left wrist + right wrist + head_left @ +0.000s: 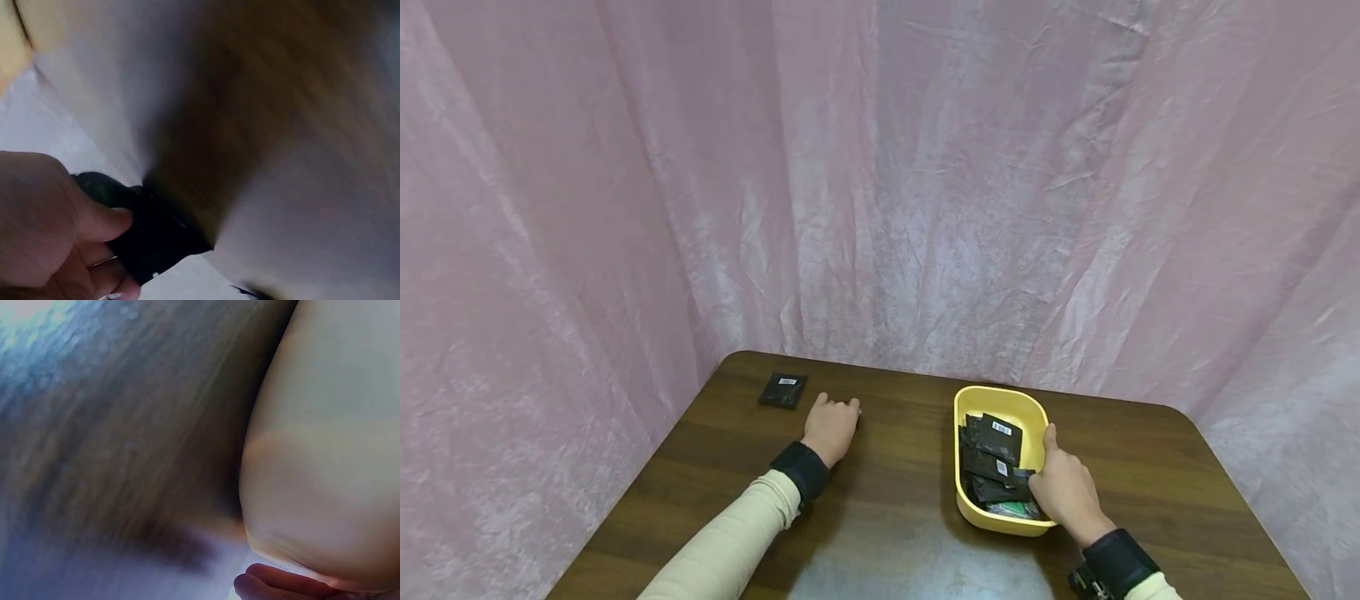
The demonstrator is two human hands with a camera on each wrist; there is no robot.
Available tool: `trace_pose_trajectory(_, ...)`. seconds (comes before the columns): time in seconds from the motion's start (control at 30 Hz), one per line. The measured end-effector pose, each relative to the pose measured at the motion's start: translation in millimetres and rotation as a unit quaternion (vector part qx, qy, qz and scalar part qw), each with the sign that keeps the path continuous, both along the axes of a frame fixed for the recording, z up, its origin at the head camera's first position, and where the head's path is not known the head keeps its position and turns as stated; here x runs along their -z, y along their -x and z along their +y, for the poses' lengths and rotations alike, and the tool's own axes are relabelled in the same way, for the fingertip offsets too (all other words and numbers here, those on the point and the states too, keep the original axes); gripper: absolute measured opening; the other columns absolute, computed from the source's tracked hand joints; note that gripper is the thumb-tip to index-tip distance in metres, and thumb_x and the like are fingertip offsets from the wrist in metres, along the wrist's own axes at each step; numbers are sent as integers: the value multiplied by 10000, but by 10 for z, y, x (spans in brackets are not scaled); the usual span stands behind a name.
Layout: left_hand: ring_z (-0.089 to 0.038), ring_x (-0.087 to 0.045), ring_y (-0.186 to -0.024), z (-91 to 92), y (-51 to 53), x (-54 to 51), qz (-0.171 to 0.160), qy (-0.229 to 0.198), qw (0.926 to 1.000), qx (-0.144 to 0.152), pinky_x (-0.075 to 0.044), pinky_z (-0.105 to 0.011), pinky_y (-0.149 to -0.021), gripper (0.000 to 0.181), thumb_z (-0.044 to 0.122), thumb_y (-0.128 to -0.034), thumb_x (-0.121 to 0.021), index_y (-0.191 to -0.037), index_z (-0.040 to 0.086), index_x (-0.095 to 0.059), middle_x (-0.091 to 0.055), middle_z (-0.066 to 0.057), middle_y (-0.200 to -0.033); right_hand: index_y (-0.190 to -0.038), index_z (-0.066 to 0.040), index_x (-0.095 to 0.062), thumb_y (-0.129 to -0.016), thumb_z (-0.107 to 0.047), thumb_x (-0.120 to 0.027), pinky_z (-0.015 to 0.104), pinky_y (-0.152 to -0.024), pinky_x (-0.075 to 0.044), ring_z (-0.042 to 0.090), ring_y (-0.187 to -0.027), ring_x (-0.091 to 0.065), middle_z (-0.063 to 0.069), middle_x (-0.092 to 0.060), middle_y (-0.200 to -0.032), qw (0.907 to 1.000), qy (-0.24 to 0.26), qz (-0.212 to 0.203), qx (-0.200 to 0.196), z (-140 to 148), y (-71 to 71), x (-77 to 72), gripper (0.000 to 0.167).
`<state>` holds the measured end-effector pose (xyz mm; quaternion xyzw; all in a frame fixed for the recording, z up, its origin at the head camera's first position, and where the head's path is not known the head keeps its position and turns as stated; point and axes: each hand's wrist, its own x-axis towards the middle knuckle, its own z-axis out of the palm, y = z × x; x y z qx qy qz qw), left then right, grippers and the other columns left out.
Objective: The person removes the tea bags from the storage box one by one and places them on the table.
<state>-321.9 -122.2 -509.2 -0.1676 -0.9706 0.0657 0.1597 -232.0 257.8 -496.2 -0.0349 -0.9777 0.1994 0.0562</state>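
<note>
In the left wrist view my left hand pinches a small flat black packet between thumb and fingers. The head view puts this left hand over the table, just right of another black packet with a white barcode label; the held packet is hidden there. My right hand grips the right side wall of a yellow plastic bin, thumb over the rim. Fingertips show against the bin's outer wall in the right wrist view. Several black packets lie piled inside the bin.
A brown wooden table with rounded far corners carries everything. Pink curtains hang close behind its far edge and along the sides. Something green in clear wrapping lies at the bin's near end.
</note>
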Motion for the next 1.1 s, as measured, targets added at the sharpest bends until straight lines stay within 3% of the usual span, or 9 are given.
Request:
trace_pose_trajectory(0.2,-362,-718,-1252,-183,175,61,-960,-430,9944,-49,-544,-516,-1093,366,37,-1001,-687,-1362,36,-634,-732,-228,-1333,-1626,157,-197,-818,-42,-628,508,-658,-529,308,-730,-665,372,-724,-1128,10000,-4,-50,22,6,7,-8,937)
trace_pose_trajectory(0.3,-452,-564,-1447,-259,274,36,-1647,-795,9831,27,-510,-562,-1150,518,15,-988,-678,-1480,-25,-522,-556,-307,-1546,-1626,156,-198,-817,-45,-632,515,-664,-532,314,-735,-669,375,-721,-1136,10000,-10,-44,31,9,7,-8,940)
trace_pose_trajectory(0.43,-503,-390,-1565,-350,396,-19,-2331,-1312,9634,155,-381,-582,-1264,597,47,-1023,-618,-1568,-61,-398,-375,-345,-1667,-1626,155,-201,-811,-46,-631,536,-677,-538,338,-753,-687,381,-719,-1139,10000,-21,7,38,12,1,-2,942)
trace_pose_trajectory(0.57,-489,-458,-1524,-427,475,-38,-2396,-1630,9566,314,-393,-564,-1260,560,126,-1052,-617,-1542,-73,-431,-449,-347,-1617,-1624,161,-195,-806,-42,-624,543,-680,-537,349,-758,-696,379,-723,-1127,10000,-31,25,23,12,-5,10,946)
trace_pose_trajectory(0.67,-465,-604,-1384,-463,504,-25,-2265,-1773,9571,334,-495,-552,-1165,545,165,-1033,-670,-1489,-66,-480,-591,-326,-1482,-1621,163,-201,-807,-40,-626,538,-679,-536,341,-754,-690,378,-724,-1126,10000,-20,29,11,6,-7,12,941)
trace_pose_trajectory(0.77,-443,-670,-1280,-478,510,-3,-2221,-1833,9572,294,-547,-543,-1088,548,188,-1029,-688,-1474,-53,-480,-653,-299,-1386,-1619,162,-212,-809,-41,-630,539,-687,-540,343,-758,-691,378,-723,-1128,10000,-22,51,5,3,-4,14,934)
trace_pose_trajectory(0.97,-461,-645,-1316,-477,490,19,-2204,-1982,9547,249,-523,-558,-1119,582,168,-1029,-680,-1504,-72,-444,-611,-316,-1443,-1619,161,-209,-803,-42,-631,546,-684,-539,356,-756,-695,377,-725,-1109,10000,-48,55,-2,6,3,25,941)
trace_pose_trajectory(1.1,-459,-653,-1304,-462,498,45,-2041,-1985,9583,234,-529,-553,-1110,573,172,-1034,-674,-1503,-68,-448,-617,-309,-1437,-1621,155,-213,-802,-42,-635,550,-679,-539,363,-755,-697,374,-728,-1094,10000,-51,72,-2,15,9,28,942)
